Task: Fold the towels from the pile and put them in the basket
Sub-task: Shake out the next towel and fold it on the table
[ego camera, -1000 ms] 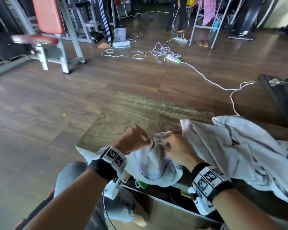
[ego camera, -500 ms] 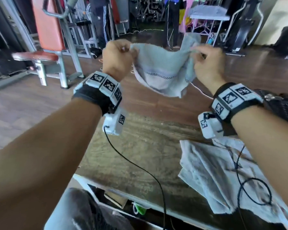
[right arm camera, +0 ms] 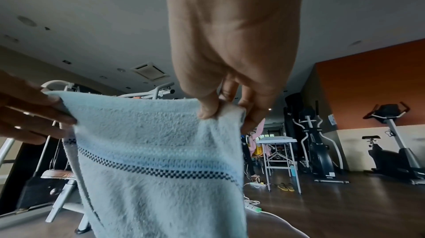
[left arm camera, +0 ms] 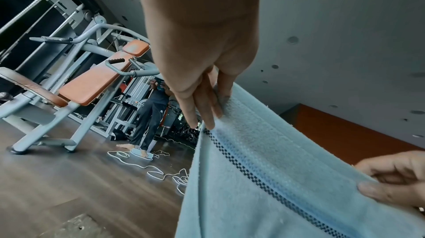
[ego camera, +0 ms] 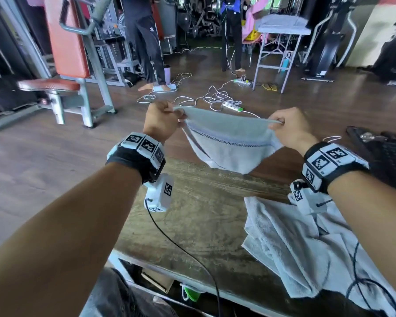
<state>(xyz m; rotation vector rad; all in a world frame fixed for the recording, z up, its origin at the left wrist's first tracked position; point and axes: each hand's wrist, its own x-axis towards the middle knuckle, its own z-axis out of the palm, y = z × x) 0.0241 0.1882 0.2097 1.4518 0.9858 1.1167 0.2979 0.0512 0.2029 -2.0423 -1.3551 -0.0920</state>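
A small pale blue towel (ego camera: 229, 143) with a dark checked stripe hangs spread in the air above the far part of the wooden table (ego camera: 201, 216). My left hand (ego camera: 162, 121) pinches its left top corner; my right hand (ego camera: 288, 128) pinches the right top corner. In the left wrist view the left hand's fingers (left arm camera: 207, 111) clamp the towel (left arm camera: 264, 178) edge. In the right wrist view thumb and fingers of the right hand (right arm camera: 220, 112) grip the towel (right arm camera: 161, 160) corner. The pile of white towels (ego camera: 306, 248) lies on the table at the right. A dark basket (ego camera: 384, 152) stands at far right.
A black cable (ego camera: 188, 250) runs from the left wrist across the table. White cords and a power strip (ego camera: 232, 105) lie on the wooden floor beyond. An orange gym bench (ego camera: 62, 65) stands at left; people stand at the back by a metal stand (ego camera: 281, 44).
From bunched at the table's near edge, the towel was lifted high, then came down lower in view. My hands have moved apart, stretching its top edge.
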